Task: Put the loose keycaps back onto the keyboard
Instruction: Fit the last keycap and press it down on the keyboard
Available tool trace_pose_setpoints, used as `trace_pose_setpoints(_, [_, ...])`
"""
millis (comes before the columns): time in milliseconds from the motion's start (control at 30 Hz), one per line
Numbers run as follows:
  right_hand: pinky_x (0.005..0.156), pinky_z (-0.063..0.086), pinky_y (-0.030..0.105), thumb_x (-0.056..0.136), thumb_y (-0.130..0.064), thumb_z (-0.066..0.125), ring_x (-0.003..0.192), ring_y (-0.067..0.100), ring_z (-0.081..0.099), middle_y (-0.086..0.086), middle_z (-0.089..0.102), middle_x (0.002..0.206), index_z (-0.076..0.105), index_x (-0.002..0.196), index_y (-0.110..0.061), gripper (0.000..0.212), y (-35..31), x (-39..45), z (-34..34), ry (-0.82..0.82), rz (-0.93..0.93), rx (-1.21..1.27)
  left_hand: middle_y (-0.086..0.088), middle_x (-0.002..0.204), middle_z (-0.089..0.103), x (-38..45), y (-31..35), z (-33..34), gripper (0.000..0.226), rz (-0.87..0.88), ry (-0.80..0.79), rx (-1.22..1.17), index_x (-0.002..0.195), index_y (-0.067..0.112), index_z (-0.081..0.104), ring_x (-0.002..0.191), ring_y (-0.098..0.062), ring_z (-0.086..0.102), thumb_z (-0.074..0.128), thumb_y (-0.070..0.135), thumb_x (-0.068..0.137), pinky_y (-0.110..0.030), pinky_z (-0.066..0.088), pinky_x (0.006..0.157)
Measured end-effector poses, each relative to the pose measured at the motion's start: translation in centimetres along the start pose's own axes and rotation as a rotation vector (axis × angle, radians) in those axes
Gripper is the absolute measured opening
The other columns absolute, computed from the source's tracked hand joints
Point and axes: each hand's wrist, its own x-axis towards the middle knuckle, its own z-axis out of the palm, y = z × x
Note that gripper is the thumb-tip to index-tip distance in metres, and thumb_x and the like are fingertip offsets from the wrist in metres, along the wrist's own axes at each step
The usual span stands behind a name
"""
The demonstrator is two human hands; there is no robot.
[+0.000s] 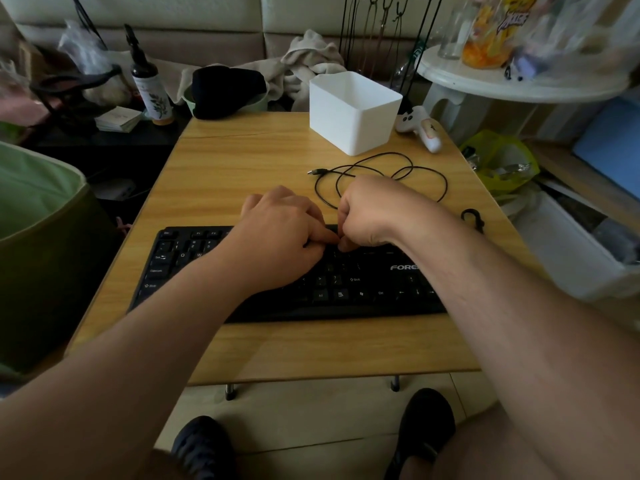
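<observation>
We are looking at a black keyboard [346, 285] that is lying flat on a wooden table [242, 174], close to the near edge. It is showing white letters on its keys and a white name on its right part. Our left hand [277, 237] is resting on the middle of the keyboard with its fingers bent down, and its thumb is reaching toward our other hand. Our right hand [367, 213] is curling into a fist just beside it, with its fingertips meeting the left thumb over the upper rows. Something small may be sitting between them, but we cannot tell, because the fingers are hiding it.

Behind our hands a thin black cable [377, 174] is lying in loose loops on the table. A white box [353, 112] is standing farther back. A small black hook [472, 218] is lying near the right edge. A round white table [519, 81] is standing to the right, and a bottle [152, 88] is standing to the left. Our dark shoes [426, 424] are showing on the floor below.
</observation>
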Motion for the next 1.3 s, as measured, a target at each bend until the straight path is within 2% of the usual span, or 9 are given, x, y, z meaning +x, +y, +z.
trace_pose_setpoints(133, [0.080, 0.059, 0.035, 0.080, -0.024, 0.086, 0.093, 0.024, 0.069, 0.004, 0.073, 0.096, 0.078, 0.092, -0.020, 0.015, -0.5, -0.3, -0.4, -0.014, -0.042, -0.081, 0.023, 0.120, 0.061, 0.0, -0.2, 0.2, 0.034, 0.016, 0.019, 0.006, 0.115, 0.060, 0.070, 0.130, -0.019, 0.040, 0.057, 0.036, 0.095, -0.045, 0.029, 0.104])
trace_pose_setpoints(300, [0.080, 0.059, 0.034, 0.080, -0.027, 0.088, 0.095, 0.023, 0.068, 0.002, 0.073, 0.097, 0.079, 0.097, -0.020, 0.021, -0.3, -0.3, -0.5, -0.030, -0.053, -0.063, 0.023, 0.121, 0.061, -0.1, -0.3, 0.2, 0.040, 0.007, -0.009, 0.032, 0.115, 0.064, 0.068, 0.131, -0.019, 0.039, 0.043, 0.049, 0.088, -0.043, 0.026, 0.100])
trace_pose_setpoints(400, [0.071, 0.053, 0.027, 0.076, -0.025, 0.091, 0.089, 0.017, 0.066, -0.004, 0.072, 0.089, 0.079, 0.087, -0.025, 0.017, 0.6, -0.2, -0.4, -0.046, -0.028, 0.071, 0.024, 0.121, 0.061, -0.1, -0.4, 0.3, 0.030, 0.019, 0.014, 0.030, 0.116, 0.064, 0.067, 0.131, -0.020, 0.039, 0.057, 0.043, 0.097, -0.043, 0.026, 0.101])
trace_pose_setpoints(633, [0.062, 0.044, 0.025, 0.077, -0.022, 0.090, 0.080, 0.012, 0.061, -0.007, 0.068, 0.082, 0.071, 0.073, -0.026, 0.020, 1.2, -0.2, 0.2, -0.022, -0.062, 0.117, 0.024, 0.120, 0.060, 0.1, 0.0, 0.3, 0.031, 0.012, 0.021, 0.039, 0.114, 0.062, 0.069, 0.133, -0.017, 0.037, 0.060, 0.039, 0.097, -0.041, 0.024, 0.100])
trace_pose_setpoints(767, [0.064, 0.044, 0.025, 0.081, -0.025, 0.087, 0.080, 0.008, 0.061, -0.012, 0.068, 0.082, 0.077, 0.078, -0.030, 0.012, 2.2, -0.5, 0.0, -0.013, -0.100, 0.157, 0.026, 0.124, 0.059, 0.1, 0.1, 0.2, 0.029, -0.020, -0.002, 0.038, 0.116, 0.063, 0.067, 0.135, -0.016, 0.035, 0.056, 0.043, 0.098, -0.045, 0.024, 0.107])
trace_pose_setpoints(967, [0.058, 0.039, 0.022, 0.084, -0.027, 0.085, 0.072, 0.001, 0.056, -0.017, 0.063, 0.072, 0.079, 0.082, -0.032, 0.008, 3.3, -1.1, 0.7, 0.054, -0.123, 0.273, 0.029, 0.117, 0.058, -0.1, -0.4, 0.1, 0.028, -0.014, 0.017, -0.001, 0.114, 0.061, 0.069, 0.132, -0.015, 0.038, 0.058, 0.041, 0.097, -0.045, 0.027, 0.105])
trace_pose_setpoints(1067, [0.056, 0.037, 0.021, 0.084, -0.029, 0.085, 0.061, 0.002, 0.052, -0.014, 0.059, 0.067, 0.080, 0.090, -0.033, 0.009, 3.4, -1.3, 0.9, 0.083, -0.160, 0.280, 0.032, 0.109, 0.056, -0.3, -0.9, -0.2, 0.025, 0.013, 0.004, -0.029, 0.107, 0.062, 0.071, 0.130, -0.013, 0.040, 0.058, 0.046, 0.092, -0.045, 0.028, 0.104])
trace_pose_setpoints(1133, [0.053, 0.037, 0.018, 0.083, -0.032, 0.085, 0.054, 0.000, 0.051, -0.012, 0.058, 0.066, 0.079, 0.096, -0.036, 0.014, 3.7, -1.5, 0.9, 0.068, -0.200, 0.273, 0.033, 0.111, 0.055, -0.5, -1.0, -0.3, 0.033, 0.033, -0.043, -0.033, 0.107, 0.064, 0.069, 0.130, -0.012, 0.039, 0.049, 0.051, 0.084, -0.043, 0.027, 0.104])
trace_pose_setpoints(1300, [0.055, 0.037, 0.017, 0.088, -0.031, 0.081, 0.062, -0.001, 0.055, -0.014, 0.061, 0.069, 0.079, 0.095, -0.036, 0.009, 4.1, -2.0, 1.4, 0.101, -0.218, 0.241, 0.032, 0.121, 0.052, -0.9, -1.4, -0.4, 0.042, 0.065, -0.110, -0.028, 0.115, 0.066, 0.065, 0.134, -0.010, 0.033, 0.044, 0.054, 0.082, -0.040, 0.022, 0.105])
